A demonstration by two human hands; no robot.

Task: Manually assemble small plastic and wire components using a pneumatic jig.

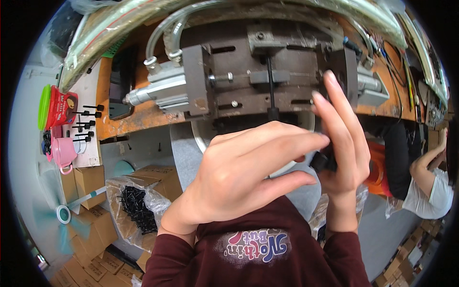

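My left hand (248, 165) reaches to the right, its fingers stretched and its thumb apart from them. Beside it, my right hand (346, 148) is raised with two fingers pointing up. A black knob-headed part (322, 162) rests against the right palm, near the left fingertips and thumb. Its grip is partly hidden, as is any shaft it has. Ahead, a brown metal fixture (234, 98) carries a black rod (271, 86) with a knobbed lower end, lying across a central block. A silver cylinder (162, 92) stands at the fixture's left, another (370, 85) at its right.
Clear hoses (160, 36) arch over the wooden bench (129, 125). At left are several black knobbed rods (91, 111), a red tub (62, 107) and a pink cup (64, 152). Below sit a box of black parts (138, 208) and a fan (63, 214). Another person (430, 191) is at far right.
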